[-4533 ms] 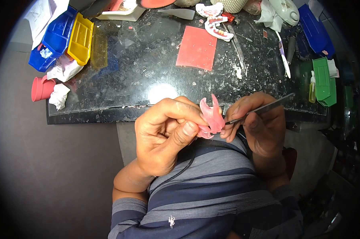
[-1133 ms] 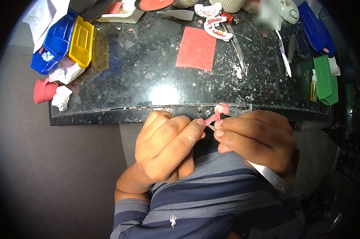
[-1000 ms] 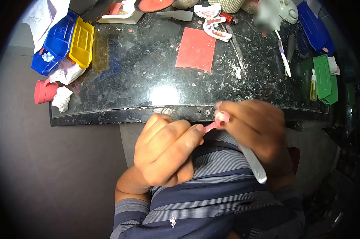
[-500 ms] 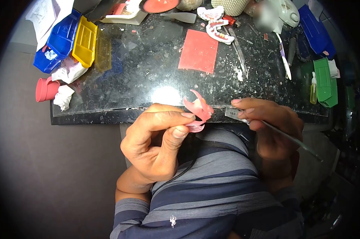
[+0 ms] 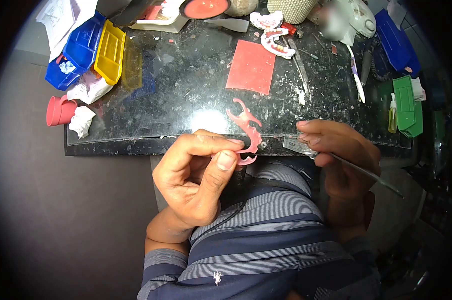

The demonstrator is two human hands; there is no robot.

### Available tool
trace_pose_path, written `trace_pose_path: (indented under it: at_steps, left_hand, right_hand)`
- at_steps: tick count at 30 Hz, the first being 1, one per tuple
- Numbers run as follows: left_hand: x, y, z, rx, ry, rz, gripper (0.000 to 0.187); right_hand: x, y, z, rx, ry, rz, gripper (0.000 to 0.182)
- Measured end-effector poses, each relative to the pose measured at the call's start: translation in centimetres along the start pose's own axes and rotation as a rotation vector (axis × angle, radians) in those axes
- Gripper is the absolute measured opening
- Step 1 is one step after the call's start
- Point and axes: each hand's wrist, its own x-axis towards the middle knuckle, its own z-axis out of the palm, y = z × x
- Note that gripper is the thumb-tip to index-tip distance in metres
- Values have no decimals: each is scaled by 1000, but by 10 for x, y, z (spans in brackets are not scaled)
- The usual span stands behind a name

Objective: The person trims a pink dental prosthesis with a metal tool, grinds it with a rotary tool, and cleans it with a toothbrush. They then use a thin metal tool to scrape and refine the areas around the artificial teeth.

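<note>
Between the thumb and index finger of my left hand [image 5: 196, 175] is a pink partial denture [image 5: 249, 131], curved, with slim clasp-like arms. Its lower end is partly covered by the fingertips. My right hand [image 5: 343, 152] grips a slim metal-handled blade tool [image 5: 368, 175], the handle slanting down to the right. At its left end shows a flat, shiny, rectangular blade with small print, pointing toward the denture but apart from it. Both hands are in front of the black table's near edge, above my lap.
On the black table [image 5: 176, 100] lie a pink wax sheet [image 5: 251, 67], plaster models with teeth [image 5: 277, 44], a metal instrument [image 5: 301, 70] and white crumbs. Blue and yellow bins [image 5: 109, 52] and a red mug [image 5: 61, 111] stand left; a green bin [image 5: 407, 106] stands right.
My left hand has turned the denture, so its arms now show more from the flat side. My right hand with the blade tool has barely moved. The view has shifted slightly.
</note>
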Motion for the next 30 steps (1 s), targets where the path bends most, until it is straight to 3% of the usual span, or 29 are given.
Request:
trace_pose_path:
  at_steps: [17,22,24,30]
  left_hand:
    - [-2,3,6,-135,29,-135,7]
    - [-2,3,7,-81,12,-138,9]
    - [-4,2,4,-261,-54,-155,8]
    - [-4,3,7,-253,-99,-157,8]
  right_hand:
    - [-3,-13,-2,147,65,116,20]
    - [3,-15,-2,140,14,-25,22]
    - [5,-13,-1,156,-7,-56,24]
    - [13,-18,3,162,-78,-136,27]
